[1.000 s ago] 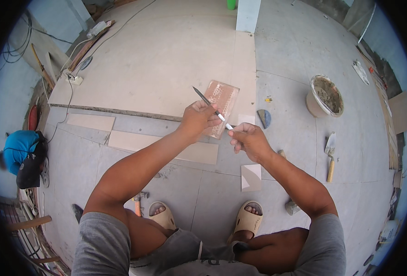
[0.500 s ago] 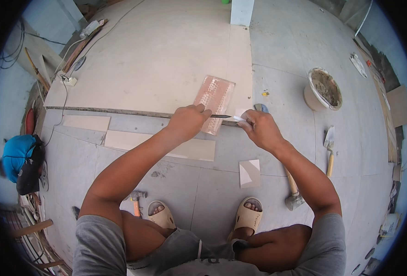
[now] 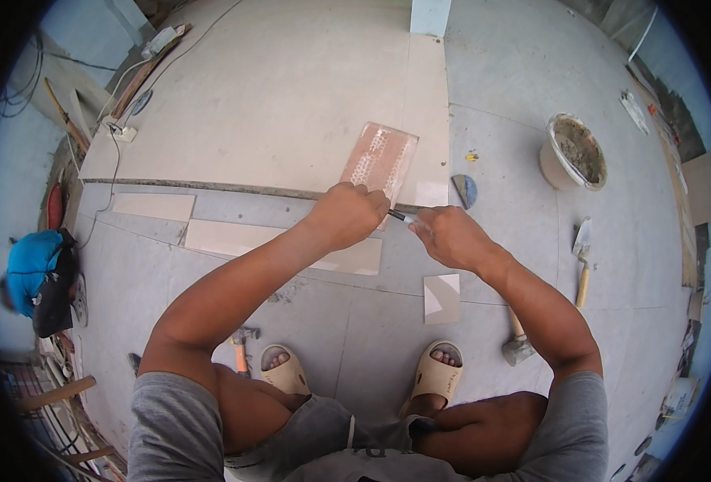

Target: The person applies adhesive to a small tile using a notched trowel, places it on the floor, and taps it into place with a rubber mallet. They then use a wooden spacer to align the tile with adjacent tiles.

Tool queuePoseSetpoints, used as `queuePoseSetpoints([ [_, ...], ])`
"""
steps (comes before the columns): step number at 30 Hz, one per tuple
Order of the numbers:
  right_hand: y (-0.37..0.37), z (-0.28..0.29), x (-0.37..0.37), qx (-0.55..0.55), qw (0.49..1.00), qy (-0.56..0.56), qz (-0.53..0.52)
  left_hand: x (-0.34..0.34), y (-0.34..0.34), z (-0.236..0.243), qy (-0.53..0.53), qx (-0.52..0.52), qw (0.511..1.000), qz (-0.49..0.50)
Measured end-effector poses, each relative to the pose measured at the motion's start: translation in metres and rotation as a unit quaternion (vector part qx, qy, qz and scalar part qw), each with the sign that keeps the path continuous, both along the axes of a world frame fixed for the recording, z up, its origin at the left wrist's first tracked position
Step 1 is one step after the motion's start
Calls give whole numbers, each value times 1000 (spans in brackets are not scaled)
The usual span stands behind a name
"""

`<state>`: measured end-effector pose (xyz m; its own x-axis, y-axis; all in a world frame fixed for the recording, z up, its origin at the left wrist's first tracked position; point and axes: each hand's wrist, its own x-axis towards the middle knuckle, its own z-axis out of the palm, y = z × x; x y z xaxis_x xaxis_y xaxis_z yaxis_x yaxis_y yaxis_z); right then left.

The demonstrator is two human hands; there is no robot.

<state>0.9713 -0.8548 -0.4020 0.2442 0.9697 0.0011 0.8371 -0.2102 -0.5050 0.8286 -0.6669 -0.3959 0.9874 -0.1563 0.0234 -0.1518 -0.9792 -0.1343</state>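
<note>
Pen: slender black-and-white pen (image 3: 396,214), held between both hands, just outside the near edge of the raised beige tiled surface (image 3: 275,104), close to its near right corner.
Pen's long axis: runs mostly left to right, slanting slightly toward the body at the right; dark length toward the left, white part toward the right; writing end hidden, so cannot tell its direction.
Left hand: bare left hand (image 3: 347,213), fingers curled, gripping the dark length, back of the hand uppermost.
Right hand: bare right hand (image 3: 452,235), thumb and fingers pinched around the white part.
Step in hand: looks like working the two ends of the pen together or apart; cannot tell which.
Next move: judged to call for firm pinches, both in line with the long axis, without bending the pen.
Reddish tile: rectangular reddish tile piece with white markings (image 3: 381,157), slanting over the near edge of the beige surface, partly behind the left hand.
Floor, near that edge: long beige tile strip (image 3: 291,247) on the grey tiled floor (image 3: 371,321); small beige-and-white tile offcut (image 3: 442,299) nearer the feet.
Floor, toward the right edge: pale bucket of grey mortar (image 3: 555,167), metal trowel with wooden handle (image 3: 584,257), grey-headed mallet (image 3: 518,349).
</note>
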Motion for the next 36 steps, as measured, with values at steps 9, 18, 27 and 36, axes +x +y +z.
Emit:
queuePoseSetpoints([
  [9,-21,-57,39,-30,942,294,-160,16,86,-28,17,-56,969,238],
  [18,-83,-116,70,-77,831,476,-276,15,99,-66,-90,-140,920,355],
  [27,-28,-136,43,-114,771,604,-166,13,45,-115,1,-399,741,540],
  [36,16,-113,35,-58,704,699,-111,-10,40,-106,-41,-745,483,458],
])
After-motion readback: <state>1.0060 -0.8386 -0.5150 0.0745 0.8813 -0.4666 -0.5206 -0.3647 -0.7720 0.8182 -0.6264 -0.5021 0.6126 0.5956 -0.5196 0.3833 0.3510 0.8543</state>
